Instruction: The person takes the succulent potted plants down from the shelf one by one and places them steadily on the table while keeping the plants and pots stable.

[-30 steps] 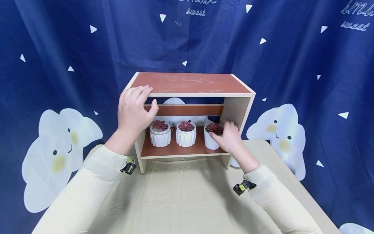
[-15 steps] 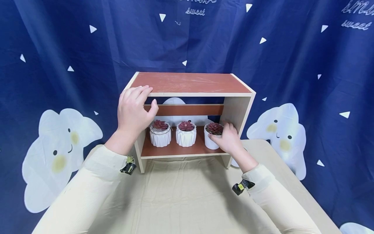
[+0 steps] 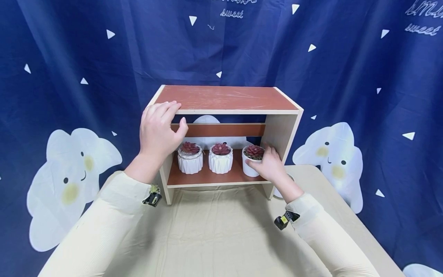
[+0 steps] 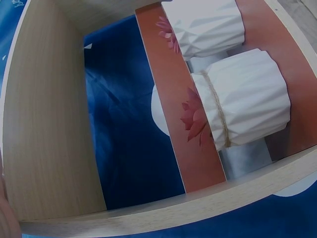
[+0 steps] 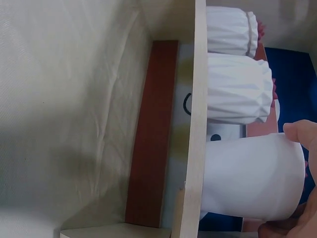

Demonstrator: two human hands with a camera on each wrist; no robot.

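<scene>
On the lower board of a small wooden shelf (image 3: 225,99) stand three white pots with red succulents. My right hand (image 3: 271,164) grips the smooth right potted succulent (image 3: 251,168), thumb at the front of its rim and fingers round the far side. The right wrist view shows this smooth pot (image 5: 255,178) upright behind the board's front edge. My left hand (image 3: 157,129) rests on the shelf's top left corner, thumb held apart. Nearest below it is the left succulent pot (image 4: 250,99), ribbed and tied with twine. The ribbed middle pot (image 3: 220,161) stands between the other two.
The shelf stands on a table with a beige cloth (image 3: 207,231). A blue curtain (image 3: 194,50) with white clouds and triangles hangs behind. A white round object (image 3: 278,193) shows partly behind the shelf's right leg. The shelf's right side panel (image 3: 281,130) is close beside my right hand.
My right hand has shifted very slightly, its wrist a little to the left, and more of the right succulent shows. The left hand has stayed on the shelf corner.
</scene>
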